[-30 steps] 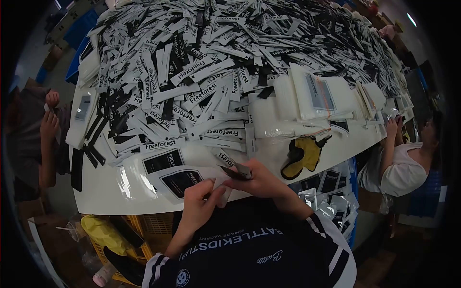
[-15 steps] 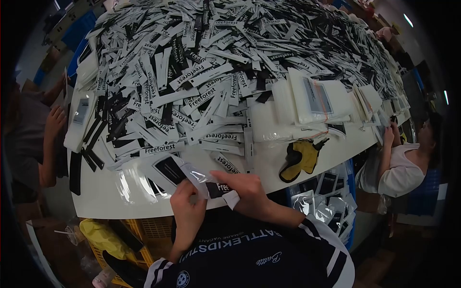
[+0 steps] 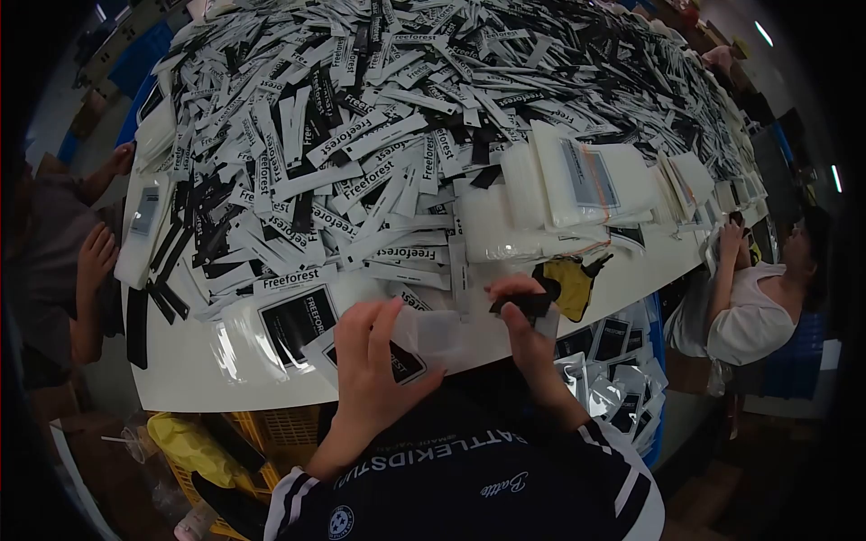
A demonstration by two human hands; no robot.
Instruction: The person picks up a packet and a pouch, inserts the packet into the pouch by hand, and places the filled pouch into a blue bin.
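My left hand (image 3: 374,365) is closed around a clear plastic bag (image 3: 433,332) with a black printed label, held over the table's front edge. To its right, my right hand (image 3: 534,350) pinches a small dark packet (image 3: 525,305), apart from the bag. The packet is slightly blurred, and a pale part shows near the fingers. Left of my left hand, a flat bag with a black label (image 3: 299,326) reading FREEFOREST lies on the table. Beyond my hands spreads a heap of white and black stick sachets (image 3: 361,171) marked Freeforest.
Stacks of clear bags (image 3: 586,185) lie on the right of the table. A yellow and black object (image 3: 568,288) lies near the edge, above a blue bin (image 3: 658,361) of labelled bags. Other people sit at left and right. Yellow crates (image 3: 280,433) stand below.
My hands have moved apart. The right one has gone rightward and up with the dark packet, while the left has shifted slightly right with the bag and turned.
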